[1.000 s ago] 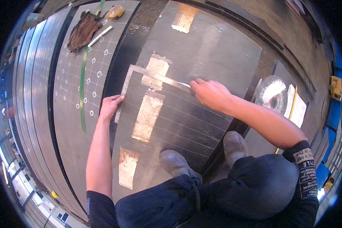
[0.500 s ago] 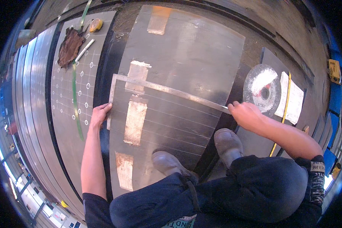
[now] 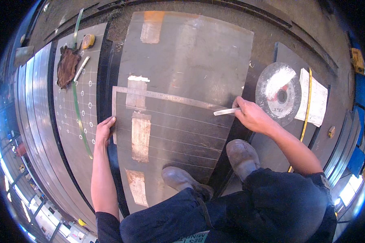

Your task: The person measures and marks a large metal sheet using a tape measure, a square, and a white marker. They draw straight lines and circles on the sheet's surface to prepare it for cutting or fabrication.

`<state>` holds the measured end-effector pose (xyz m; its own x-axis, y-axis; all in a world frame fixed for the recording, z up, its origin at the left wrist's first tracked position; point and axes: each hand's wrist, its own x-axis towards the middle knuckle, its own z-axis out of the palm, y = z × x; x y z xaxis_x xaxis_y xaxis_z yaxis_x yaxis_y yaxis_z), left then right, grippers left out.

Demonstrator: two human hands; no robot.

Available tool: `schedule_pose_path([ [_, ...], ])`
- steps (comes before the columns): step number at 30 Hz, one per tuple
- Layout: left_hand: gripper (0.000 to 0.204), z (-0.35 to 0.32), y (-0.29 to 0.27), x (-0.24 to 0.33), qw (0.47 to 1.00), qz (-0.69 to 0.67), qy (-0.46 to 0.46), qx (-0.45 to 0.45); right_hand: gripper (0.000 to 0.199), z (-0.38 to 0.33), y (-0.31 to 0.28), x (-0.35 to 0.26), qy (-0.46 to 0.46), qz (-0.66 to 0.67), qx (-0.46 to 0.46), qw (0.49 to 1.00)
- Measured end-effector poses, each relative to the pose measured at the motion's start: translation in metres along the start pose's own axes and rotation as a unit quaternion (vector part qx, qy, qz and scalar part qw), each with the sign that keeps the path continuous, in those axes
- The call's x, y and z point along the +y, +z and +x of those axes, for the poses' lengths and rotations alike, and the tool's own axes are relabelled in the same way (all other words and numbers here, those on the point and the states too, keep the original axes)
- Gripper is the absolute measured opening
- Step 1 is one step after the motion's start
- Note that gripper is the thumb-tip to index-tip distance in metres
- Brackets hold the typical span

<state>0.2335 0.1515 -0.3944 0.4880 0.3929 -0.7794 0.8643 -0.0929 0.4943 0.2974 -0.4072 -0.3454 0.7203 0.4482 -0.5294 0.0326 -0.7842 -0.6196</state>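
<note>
A large grey steel plate [image 3: 186, 52] lies below me, with several thin white lines ruled across it. On it rests an L-shaped metal square [image 3: 170, 97], its long blade running left to right and its short leg along the plate's left edge. My left hand [image 3: 106, 128] pinches that short leg between thumb and fingers. Near the blade's right end, my right hand [image 3: 253, 115] is closed around a slim white marker [image 3: 226, 111], which points left over the plate. Whether the marker touches the metal, I cannot tell. The blade's far right tip is hidden by the hand.
Right of the plate lie a round grinding disc [image 3: 267, 89], paper sheets [image 3: 318, 97] and a yellow tape strip [image 3: 308, 101]. At left, another plate [image 3: 69, 137] with marked circles carries a brown rag [image 3: 67, 67], a tape measure [image 3: 88, 41] and a white pen [image 3: 82, 68]. My boots [image 3: 182, 178] stand close.
My right hand has turned and lifted its grip at the blade's right end, bringing the white marker into sight. The left hand stays on the square. The whole view has shifted slightly.
</note>
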Motion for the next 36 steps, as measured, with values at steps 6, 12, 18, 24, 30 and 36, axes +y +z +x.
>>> schedule_pose_path([
  [6,0.041,0.006,0.009,0.017,1.0,0.009,0.014,-0.005,0.03,0.019,0.012,-0.008,-0.031,-0.109,0.08,0.99],
  [12,0.045,0.011,0.006,0.018,1.0,0.0,0.026,-0.015,0.028,0.028,0.015,-0.001,-0.063,-0.143,0.09,0.984],
  [18,0.046,0.013,0.008,0.022,0.999,0.028,0.015,-0.006,0.026,0.03,0.013,0.0,-0.078,-0.133,0.111,0.982],
  [24,0.045,0.011,0.008,0.025,0.998,0.055,0.018,0.001,0.025,0.031,0.012,0.001,-0.085,-0.132,0.109,0.982],
  [30,0.043,0.016,0.003,0.02,0.998,0.059,0.021,0.009,0.025,0.032,0.013,-0.001,-0.085,-0.131,0.109,0.982],
  [36,0.044,0.022,-0.004,0.015,0.998,0.055,0.027,-0.008,0.028,0.032,0.016,0.001,-0.086,-0.132,0.103,0.982],
])
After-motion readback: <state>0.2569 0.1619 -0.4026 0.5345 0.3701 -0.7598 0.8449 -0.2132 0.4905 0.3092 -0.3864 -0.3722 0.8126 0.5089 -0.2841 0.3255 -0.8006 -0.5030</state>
